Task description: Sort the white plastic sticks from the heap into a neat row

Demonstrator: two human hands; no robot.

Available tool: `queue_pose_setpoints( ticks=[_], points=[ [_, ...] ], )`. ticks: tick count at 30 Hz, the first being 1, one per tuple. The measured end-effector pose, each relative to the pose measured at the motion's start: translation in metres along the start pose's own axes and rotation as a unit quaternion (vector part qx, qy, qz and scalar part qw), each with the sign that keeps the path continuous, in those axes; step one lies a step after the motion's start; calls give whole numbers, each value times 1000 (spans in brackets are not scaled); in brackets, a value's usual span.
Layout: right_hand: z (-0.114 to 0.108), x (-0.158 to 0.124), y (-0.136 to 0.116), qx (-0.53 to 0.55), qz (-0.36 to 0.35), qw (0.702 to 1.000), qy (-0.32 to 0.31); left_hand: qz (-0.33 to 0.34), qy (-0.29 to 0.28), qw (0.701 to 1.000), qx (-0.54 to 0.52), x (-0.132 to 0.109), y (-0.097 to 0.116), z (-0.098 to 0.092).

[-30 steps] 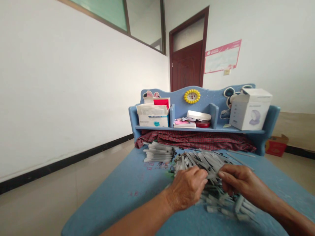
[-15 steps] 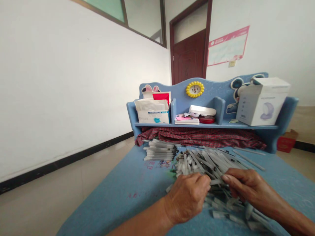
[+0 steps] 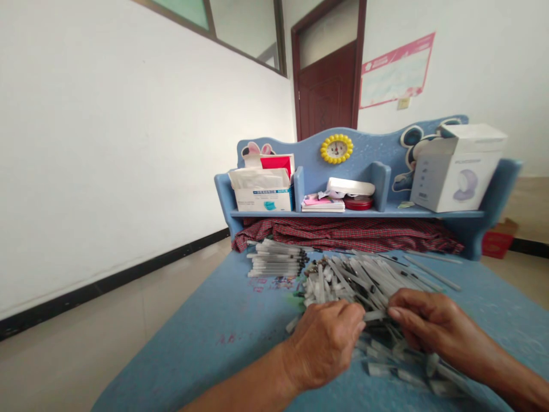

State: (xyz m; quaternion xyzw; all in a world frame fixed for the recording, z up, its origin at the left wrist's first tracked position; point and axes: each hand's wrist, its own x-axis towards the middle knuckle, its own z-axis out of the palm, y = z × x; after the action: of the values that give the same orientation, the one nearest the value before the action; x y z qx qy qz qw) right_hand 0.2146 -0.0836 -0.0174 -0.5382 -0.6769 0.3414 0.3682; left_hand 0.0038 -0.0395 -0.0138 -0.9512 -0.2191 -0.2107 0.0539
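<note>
My left hand point(image 3: 328, 343) is closed, its fingertips pinching one end of a short translucent whitish pen part point(image 3: 376, 315). My right hand point(image 3: 429, 320) pinches the other end between thumb and forefinger. Whether that part is a cap or a barrel I cannot tell. Behind and beneath both hands spreads a loose pile of pens and pen barrels point(image 3: 364, 274), clear with some black tips. Clear pen caps point(image 3: 386, 357) lie in front, between the forearms. To the left of the pile, a neat stack of pens point(image 3: 277, 260) lies with dark ends pointing right.
The blue table point(image 3: 184, 349) carries a raised shelf at its back. On the shelf stand a mask box point(image 3: 268, 197), a red round tin point(image 3: 358, 203) and a large white box point(image 3: 458, 171). Checked cloth point(image 3: 343, 233) is bunched beneath. A yellow clock point(image 3: 337, 149) hangs on the backboard.
The view has tilted slightly, so the scene sits a little higher. Both hands keep nearly the same pose, with the pen part still between them.
</note>
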Motion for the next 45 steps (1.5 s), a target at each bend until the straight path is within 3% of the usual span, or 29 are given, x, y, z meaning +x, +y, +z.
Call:
queue_pose_setpoints(
  ticks=[3,9,14,21,27,34,45],
  points=[
    [1,-1,0,44,21,999,-19,-2,3,1000,-2,0,0,0],
    [4,2,-2,-14,6,1000,-1,0,5,1000,-11,1,-1,1],
    [3,2,-3,43,30,998,-34,-2,9,1000,-18,1,-2,3],
    [5,3,2,-26,-1,1000,-1,3,16,1000,-23,2,-3,5],
    [2,1,-2,57,30,997,-36,8,10,1000,-24,2,-2,4],
    [0,0,-2,111,26,993,-32,13,3,999,-30,2,0,4],
    [-4,-2,-2,35,0,999,-39,17,-10,999,-32,3,-1,1]
  ],
)
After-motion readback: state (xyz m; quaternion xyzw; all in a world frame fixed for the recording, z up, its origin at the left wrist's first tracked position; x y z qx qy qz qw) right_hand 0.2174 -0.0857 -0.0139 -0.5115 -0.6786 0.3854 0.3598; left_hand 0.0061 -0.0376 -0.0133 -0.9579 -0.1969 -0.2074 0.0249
